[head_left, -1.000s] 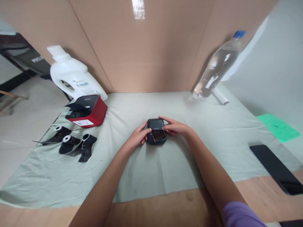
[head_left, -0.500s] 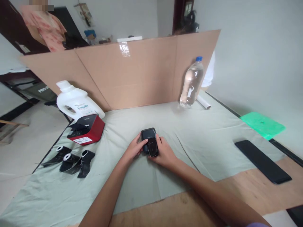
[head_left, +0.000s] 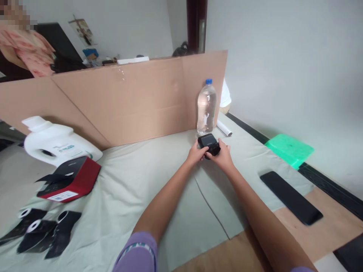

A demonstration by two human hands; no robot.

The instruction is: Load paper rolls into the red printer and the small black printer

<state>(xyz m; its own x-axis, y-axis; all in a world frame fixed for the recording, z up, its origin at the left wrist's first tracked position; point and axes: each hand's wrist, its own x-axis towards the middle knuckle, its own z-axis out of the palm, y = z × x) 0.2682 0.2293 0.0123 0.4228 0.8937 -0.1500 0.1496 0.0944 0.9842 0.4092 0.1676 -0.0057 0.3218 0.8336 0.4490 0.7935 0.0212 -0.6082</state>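
A small dark blue box-shaped device [head_left: 208,142] is held between both my hands over the pale green cloth [head_left: 136,181], far out near the water bottle [head_left: 206,107]. My left hand [head_left: 195,153] grips its left side with fingers curled round it. My right hand [head_left: 222,155] grips its right side and front, thumb on top. Both arms are stretched forward.
A red and black device [head_left: 69,183] and a white jug [head_left: 53,141] sit at the left, with several black rolls [head_left: 39,232] nearer me. A cardboard screen [head_left: 119,102] stands behind. A black slab [head_left: 290,196], a green tray [head_left: 289,149] and a white tube [head_left: 224,128] lie at the right. A person in pink [head_left: 24,49] stands beyond.
Both hands have carried the small dark device away from me, toward the water bottle. The view has swung to the right and lifted.
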